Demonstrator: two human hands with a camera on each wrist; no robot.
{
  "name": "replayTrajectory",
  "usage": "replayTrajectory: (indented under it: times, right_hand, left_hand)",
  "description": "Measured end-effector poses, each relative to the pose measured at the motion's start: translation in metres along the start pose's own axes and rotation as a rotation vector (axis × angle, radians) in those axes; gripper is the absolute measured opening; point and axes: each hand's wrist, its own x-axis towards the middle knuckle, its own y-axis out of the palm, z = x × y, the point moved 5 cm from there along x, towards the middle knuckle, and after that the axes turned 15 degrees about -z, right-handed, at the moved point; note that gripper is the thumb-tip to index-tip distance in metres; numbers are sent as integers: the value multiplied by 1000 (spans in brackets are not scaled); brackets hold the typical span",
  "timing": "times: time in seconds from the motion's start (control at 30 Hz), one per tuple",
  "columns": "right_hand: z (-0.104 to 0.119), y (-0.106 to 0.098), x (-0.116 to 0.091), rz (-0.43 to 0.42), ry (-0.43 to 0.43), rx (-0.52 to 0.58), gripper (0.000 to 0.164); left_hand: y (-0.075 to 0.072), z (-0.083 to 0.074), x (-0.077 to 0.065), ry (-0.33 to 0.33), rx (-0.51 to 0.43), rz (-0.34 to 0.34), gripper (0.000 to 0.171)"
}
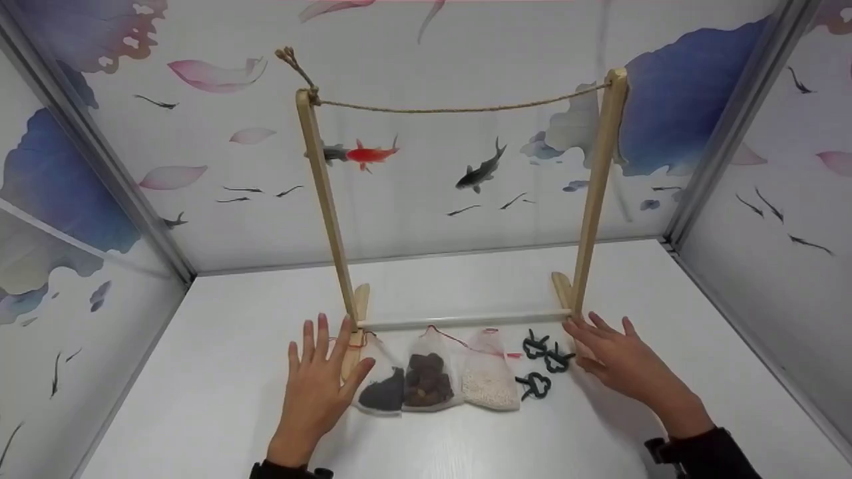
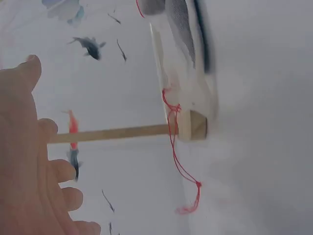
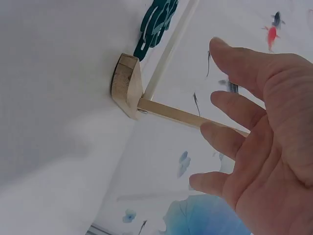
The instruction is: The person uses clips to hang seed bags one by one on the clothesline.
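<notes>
My left hand (image 1: 318, 382), fingers spread, hovers over the left foot of a wooden frame (image 1: 592, 199) and holds nothing. The right hand (image 1: 626, 362) is held with fingers extended by the frame's right foot, also without anything in it. Between the hands lie three mesh drawstring bags in a row: one with dark grains (image 1: 384, 391), one with brown lumps (image 1: 428, 382) and one with white grains (image 1: 491, 386). Several dark green clips (image 1: 534, 386) lie right of the bags. In the left wrist view, a red drawstring (image 2: 176, 156) hangs across the wooden foot (image 2: 193, 125).
A twine rope (image 1: 459, 110) sags between the tops of the two posts, knotted at the left one. A white rod (image 1: 466, 320) joins the posts low down. Printed panels with fish and petals wall in the white table (image 1: 200, 346) at the back and sides.
</notes>
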Motion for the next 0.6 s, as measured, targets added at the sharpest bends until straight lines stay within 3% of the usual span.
replayTrajectory:
  times: [0.1, 0.27, 0.37, 0.5, 0.6]
  right_hand:
    - [-1, 7, 3, 52, 6, 20, 56]
    - [-1, 20, 7, 149, 8, 31, 41]
    - [-1, 26, 9, 190, 18, 22, 36]
    - [-1, 33, 11, 203, 56, -12, 30]
    - [-1, 35, 10, 183, 76, -45, 24]
  left_hand:
    - [5, -21, 5, 59, -51, -33, 76]
    - [20, -60, 4, 242, -38, -59, 70]
    - [34, -83, 0, 321, -46, -1, 68]
    - [51, -109, -5, 352, -102, 90, 67]
    - [60, -123, -7, 374, -139, 93, 66]
